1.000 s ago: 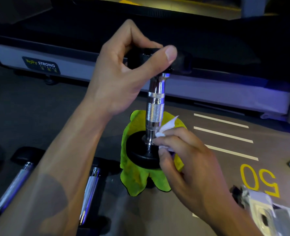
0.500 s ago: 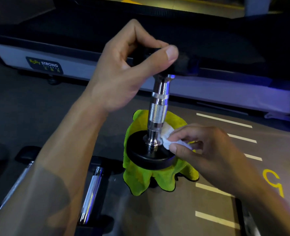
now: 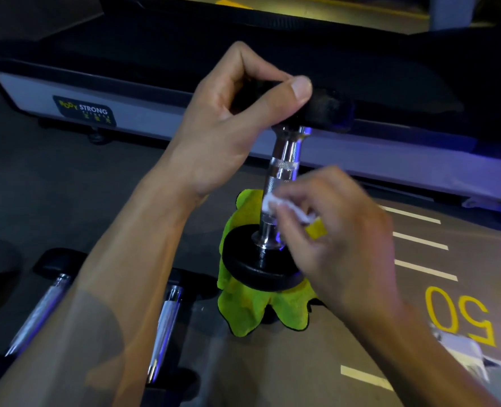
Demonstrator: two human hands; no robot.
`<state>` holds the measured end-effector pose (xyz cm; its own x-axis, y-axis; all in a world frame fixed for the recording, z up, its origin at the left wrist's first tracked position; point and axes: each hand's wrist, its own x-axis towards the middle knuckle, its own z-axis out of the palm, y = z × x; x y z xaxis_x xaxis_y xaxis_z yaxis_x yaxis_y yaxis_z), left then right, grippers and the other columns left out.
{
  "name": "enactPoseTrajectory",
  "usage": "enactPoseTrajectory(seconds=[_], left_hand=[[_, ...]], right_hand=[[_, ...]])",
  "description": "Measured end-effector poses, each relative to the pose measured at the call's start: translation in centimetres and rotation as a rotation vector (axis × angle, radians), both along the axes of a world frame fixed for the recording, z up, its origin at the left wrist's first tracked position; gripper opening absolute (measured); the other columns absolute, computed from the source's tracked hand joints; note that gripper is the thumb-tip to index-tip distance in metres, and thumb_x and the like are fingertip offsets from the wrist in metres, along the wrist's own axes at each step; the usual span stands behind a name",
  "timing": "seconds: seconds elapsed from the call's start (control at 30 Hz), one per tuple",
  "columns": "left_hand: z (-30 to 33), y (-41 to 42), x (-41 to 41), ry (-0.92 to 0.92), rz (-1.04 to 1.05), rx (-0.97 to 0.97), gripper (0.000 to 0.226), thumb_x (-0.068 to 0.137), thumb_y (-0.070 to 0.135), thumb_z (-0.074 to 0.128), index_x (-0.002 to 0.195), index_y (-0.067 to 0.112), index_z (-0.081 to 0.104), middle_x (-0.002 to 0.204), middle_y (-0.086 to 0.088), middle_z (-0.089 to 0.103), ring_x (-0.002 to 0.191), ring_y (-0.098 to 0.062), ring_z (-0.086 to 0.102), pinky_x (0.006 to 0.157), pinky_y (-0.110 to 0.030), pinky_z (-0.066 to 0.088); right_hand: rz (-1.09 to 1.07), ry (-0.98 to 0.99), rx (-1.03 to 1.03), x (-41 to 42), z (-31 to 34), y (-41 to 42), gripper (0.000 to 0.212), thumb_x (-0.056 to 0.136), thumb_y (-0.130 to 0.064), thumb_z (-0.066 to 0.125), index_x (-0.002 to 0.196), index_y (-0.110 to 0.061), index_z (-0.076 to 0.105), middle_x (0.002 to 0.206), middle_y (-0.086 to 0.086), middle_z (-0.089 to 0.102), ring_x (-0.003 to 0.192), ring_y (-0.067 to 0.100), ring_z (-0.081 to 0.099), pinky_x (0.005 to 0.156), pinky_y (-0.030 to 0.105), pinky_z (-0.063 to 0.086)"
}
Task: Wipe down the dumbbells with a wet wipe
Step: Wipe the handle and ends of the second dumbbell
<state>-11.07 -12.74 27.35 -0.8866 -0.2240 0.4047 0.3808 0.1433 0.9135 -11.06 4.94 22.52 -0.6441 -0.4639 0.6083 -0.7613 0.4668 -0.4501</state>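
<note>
Black-headed chrome dumbbell (image 3: 281,183) standing upright, crumpled white wet wipe (image 3: 275,203) against handle

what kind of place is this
Most likely a gym: an upright dumbbell is being wiped, more dumbbells lie on the floor, and a treadmill base labelled "Body Strong" stands behind.

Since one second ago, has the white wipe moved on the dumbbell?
Yes. The wipe moved up the chrome handle, away from the lower black weight.
</note>
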Motion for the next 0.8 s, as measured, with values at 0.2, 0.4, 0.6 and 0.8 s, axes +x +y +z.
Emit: enactPoseTrajectory(seconds=[0.2, 0.4, 0.6, 0.8], left_hand=[[-0.2, -0.6, -0.1, -0.011, 0.043, 0.005, 0.019, 0.09, 0.04, 0.071, 0.094, 0.026, 0.058, 0.125, -0.021, 0.07, 0.099, -0.01, 0.061, 0.087, -0.023, 0.051], [-0.3, -1.0, 0.2, -0.03, 0.058, -0.008, 0.019, 0.091, 0.043, 0.071, 0.092, 0.03, 0.057, 0.129, -0.027, 0.065, 0.101, -0.014, 0.06, 0.091, -0.03, 0.05], [-0.4, -1.7, 0.4, -0.031, 0.057, 0.034, 0.016, 0.093, 0.037, 0.073, 0.089, 0.031, 0.059, 0.126, -0.023, 0.068, 0.099, -0.01, 0.063, 0.088, -0.024, 0.052], [-0.3, -1.5, 0.7, -0.022, 0.031, 0.079, 0.013, 0.097, 0.027, 0.068, 0.089, 0.029, 0.058, 0.127, -0.015, 0.071, 0.101, -0.006, 0.066, 0.088, -0.018, 0.052]], right_hand=[[0.094, -0.14, 0.068, 0.6, -1.7, 0.3, 0.008, 0.088, -0.018, 0.077, 0.091, -0.025, 0.077, 0.096, -0.014, 0.069, 0.083, 0.001, 0.061, 0.072, 0.013, 0.044], [0.014, -0.033, -0.018, -1.1, 0.8, -1.1, 0.004, 0.09, -0.024, 0.079, 0.094, -0.022, 0.077, 0.094, -0.013, 0.065, 0.079, -0.005, 0.052, 0.071, 0.007, 0.038], [0.059, -0.243, 0.077, 0.6, -1.2, 0.4, 0.015, 0.085, -0.024, 0.083, 0.076, -0.026, 0.072, 0.083, -0.013, 0.065, 0.076, 0.002, 0.061, 0.066, 0.01, 0.042], [0.04, -0.104, 0.0, -0.3, 0.8, -1.3, 0.006, 0.091, -0.029, 0.08, 0.088, -0.025, 0.076, 0.086, -0.012, 0.065, 0.073, 0.004, 0.055, 0.066, 0.014, 0.041]])
